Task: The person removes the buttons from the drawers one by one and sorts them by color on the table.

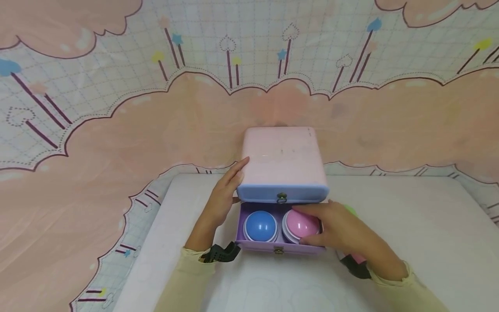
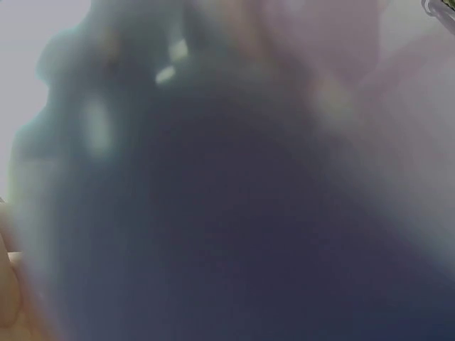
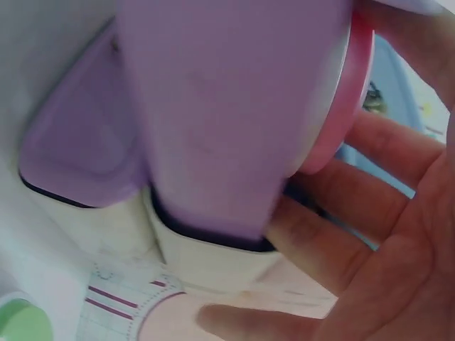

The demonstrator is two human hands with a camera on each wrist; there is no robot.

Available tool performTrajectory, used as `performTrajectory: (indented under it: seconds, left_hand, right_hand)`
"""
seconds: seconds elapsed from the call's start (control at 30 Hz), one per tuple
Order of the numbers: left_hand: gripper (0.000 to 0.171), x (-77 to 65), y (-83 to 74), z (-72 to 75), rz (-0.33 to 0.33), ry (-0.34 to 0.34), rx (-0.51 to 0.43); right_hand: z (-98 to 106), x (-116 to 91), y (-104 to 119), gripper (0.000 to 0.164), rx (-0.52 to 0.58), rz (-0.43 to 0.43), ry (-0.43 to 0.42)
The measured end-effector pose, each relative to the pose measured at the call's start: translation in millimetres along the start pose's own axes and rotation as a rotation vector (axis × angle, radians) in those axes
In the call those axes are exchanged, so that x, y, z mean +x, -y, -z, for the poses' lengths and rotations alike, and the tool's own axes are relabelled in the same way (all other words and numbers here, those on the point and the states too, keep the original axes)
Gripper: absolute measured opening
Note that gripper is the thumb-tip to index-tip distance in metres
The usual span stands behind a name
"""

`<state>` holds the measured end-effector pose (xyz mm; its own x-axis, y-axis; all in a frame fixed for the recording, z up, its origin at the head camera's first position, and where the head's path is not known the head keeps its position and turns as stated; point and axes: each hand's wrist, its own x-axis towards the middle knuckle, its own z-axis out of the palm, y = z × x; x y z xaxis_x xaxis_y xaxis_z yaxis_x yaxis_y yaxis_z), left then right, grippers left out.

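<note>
A small pink drawer box (image 1: 282, 158) stands on the white table, its blue upper drawer (image 1: 257, 193) pushed in. Below, the purple lower drawer (image 1: 269, 247) is pulled out. It holds a round blue-topped container (image 1: 261, 226) on the left and a round pink-topped container (image 1: 302, 224) on the right. My right hand (image 1: 341, 227) grips the pink one between thumb and fingers; its pink edge (image 3: 345, 99) shows in the right wrist view. My left hand (image 1: 222, 190) rests along the box's left side with extended fingers. A dark blur fills most of the left wrist view.
A green thing (image 1: 350, 209) and a pink thing (image 1: 358, 258) lie right of the drawer, mostly hidden by my right hand and wrist. A patterned cloth (image 1: 202, 117) hangs behind the white table (image 1: 409, 216). Black straps (image 1: 222, 252) circle both wrists.
</note>
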<state>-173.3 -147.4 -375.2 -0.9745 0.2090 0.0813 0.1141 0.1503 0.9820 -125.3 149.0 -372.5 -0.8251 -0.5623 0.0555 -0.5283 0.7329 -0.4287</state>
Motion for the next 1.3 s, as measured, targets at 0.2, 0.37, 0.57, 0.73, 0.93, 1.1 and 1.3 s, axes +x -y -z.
performTrajectory:
  seconds: [0.2, 0.37, 0.57, 0.73, 0.93, 1.1, 1.3]
  left_hand:
    - [0.047, -0.1, 2.8, -0.1, 0.003, -0.002, -0.013]
    - [0.047, -0.4, 2.9, -1.8, -0.002, 0.005, -0.019]
    - [0.045, -0.4, 0.7, -1.0, -0.004, -0.001, 0.013]
    - [0.045, -1.1, 0.6, -0.4, 0.0, -0.005, 0.018]
    - [0.046, -1.6, -0.3, -2.0, -0.01, -0.001, 0.015]
    - [0.046, 0.6, 0.6, -2.0, -0.012, 0.004, 0.001]
    - [0.045, 0.0, 0.8, -0.6, 0.004, -0.006, 0.016]
  right_hand:
    - [3, -4, 2, 0.071, 0.021, -0.012, -0.015]
    - [4, -8, 2, 0.072, 0.062, -0.041, -0.048]
    - [11, -12, 9, 0.077, 0.115, -0.147, -0.06]
    - [13, -16, 18, 0.078, 0.149, -0.218, -0.061]
    - [11, -23, 22, 0.076, 0.151, -0.274, -0.114]
    - [13, -30, 20, 0.075, 0.107, -0.276, -0.19]
    - [12, -39, 13, 0.075, 0.092, -0.246, -0.251]
